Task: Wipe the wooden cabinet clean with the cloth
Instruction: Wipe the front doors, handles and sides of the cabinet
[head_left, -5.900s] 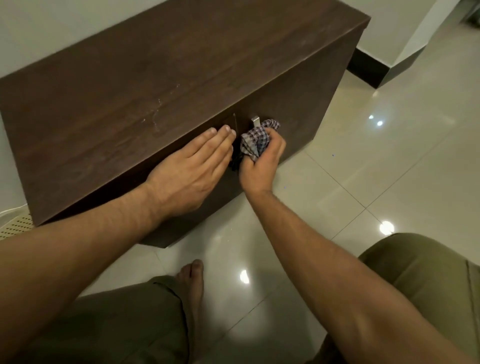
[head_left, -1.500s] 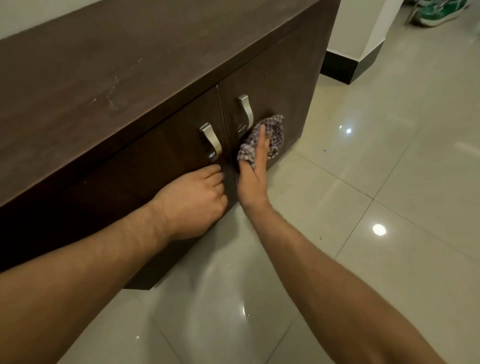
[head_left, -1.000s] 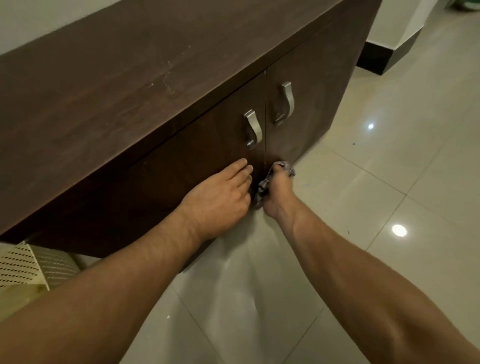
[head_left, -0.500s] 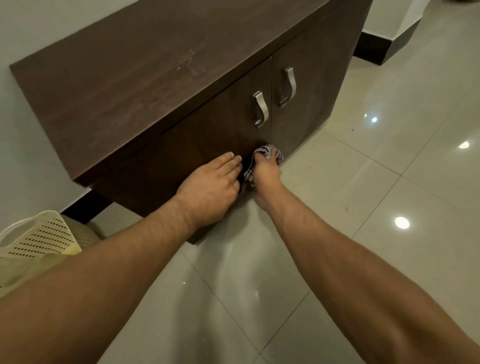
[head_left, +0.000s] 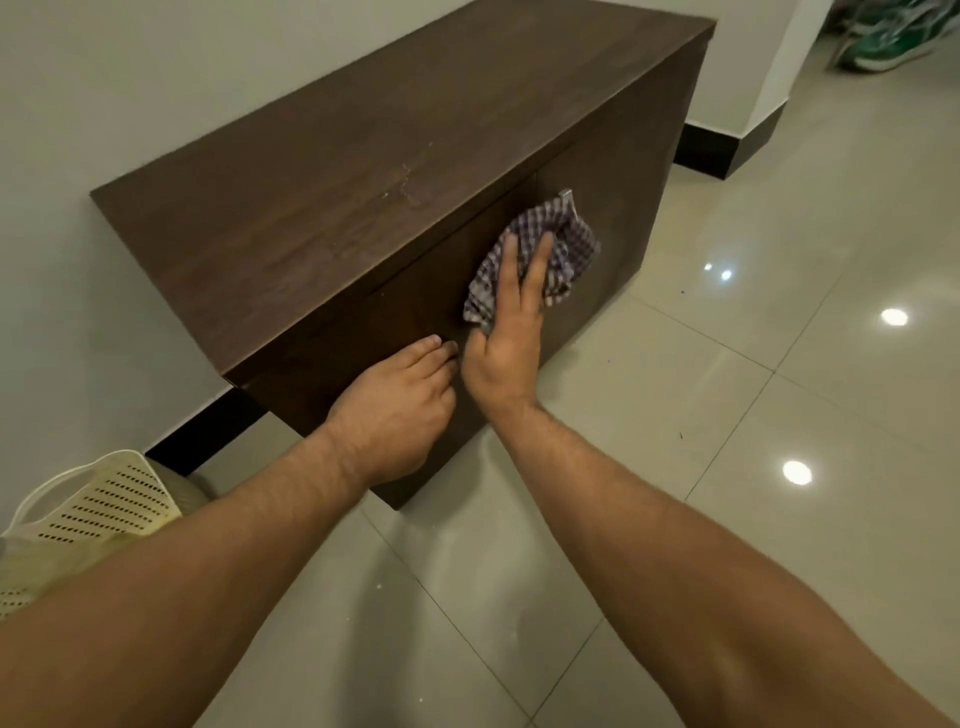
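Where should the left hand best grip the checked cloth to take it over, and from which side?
Likely the loose lower-left corner of the cloth, from the left: it hangs free beside the right hand, whose straight fingers press the middle to the door, and lies nearest the left hand.

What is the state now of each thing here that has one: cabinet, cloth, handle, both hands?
wooden cabinet: doors shut, pale smudges on its top.
cloth: crumpled, pressed against the door front, covering most of a handle.
handle: only its top end shows above the cloth.
right hand: fingers straight, pressing the cloth on the door.
left hand: holds nothing, rests against the lower door front.
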